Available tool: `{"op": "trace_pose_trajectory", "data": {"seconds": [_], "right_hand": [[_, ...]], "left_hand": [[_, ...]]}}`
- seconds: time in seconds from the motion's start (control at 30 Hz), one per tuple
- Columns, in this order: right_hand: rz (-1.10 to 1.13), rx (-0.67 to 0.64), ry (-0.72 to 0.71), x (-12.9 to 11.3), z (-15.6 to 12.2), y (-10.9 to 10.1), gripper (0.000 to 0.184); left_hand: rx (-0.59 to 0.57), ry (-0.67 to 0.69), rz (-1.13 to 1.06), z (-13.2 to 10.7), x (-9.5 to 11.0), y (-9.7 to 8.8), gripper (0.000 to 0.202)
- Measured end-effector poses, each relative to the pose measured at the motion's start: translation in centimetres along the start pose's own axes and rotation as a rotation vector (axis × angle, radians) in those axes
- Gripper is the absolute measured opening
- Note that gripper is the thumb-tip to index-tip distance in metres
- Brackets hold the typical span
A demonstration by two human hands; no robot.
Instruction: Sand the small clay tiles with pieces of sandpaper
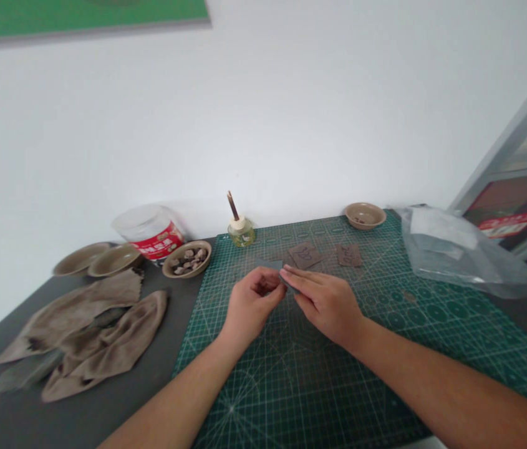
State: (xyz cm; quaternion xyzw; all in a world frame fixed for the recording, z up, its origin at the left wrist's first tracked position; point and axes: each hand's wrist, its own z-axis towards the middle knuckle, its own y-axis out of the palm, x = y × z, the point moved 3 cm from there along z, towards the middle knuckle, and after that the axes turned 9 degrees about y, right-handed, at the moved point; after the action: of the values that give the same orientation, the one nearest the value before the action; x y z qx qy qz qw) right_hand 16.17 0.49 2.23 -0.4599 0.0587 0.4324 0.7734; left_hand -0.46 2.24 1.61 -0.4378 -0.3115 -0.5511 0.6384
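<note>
Cutting mat (254,393): green, gridded, before a white wall (291,125).
Grey sheet (272,264): between both hands, above the mat.
Grip: left hand (250,302) pinches it; right hand (333,305) clasps its nearer part.
Handling: probably light, thin, bendable; best held by edges.

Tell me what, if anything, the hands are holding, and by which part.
The left hand and right hand appear to hold a thin grey piece where they meet; which part they grip cannot be told.
</note>
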Motion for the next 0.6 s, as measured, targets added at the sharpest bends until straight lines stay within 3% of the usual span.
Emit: {"op": "trace_pose_trajectory", "data": {"seconds": [0.4, 0.6], "right_hand": [[-0.142, 0.002, -0.064, -0.49, 0.03, 0.25, 0.042], [-0.109, -0.001, -0.064, -0.38, 0.01, 0.07, 0.043]], "left_hand": [[-0.005, 0.001, 0.031, -0.06, -0.47, -0.15, 0.01], [0.02, -0.021, -0.007, -0.25, -0.32, -0.21, 0.011]]}}
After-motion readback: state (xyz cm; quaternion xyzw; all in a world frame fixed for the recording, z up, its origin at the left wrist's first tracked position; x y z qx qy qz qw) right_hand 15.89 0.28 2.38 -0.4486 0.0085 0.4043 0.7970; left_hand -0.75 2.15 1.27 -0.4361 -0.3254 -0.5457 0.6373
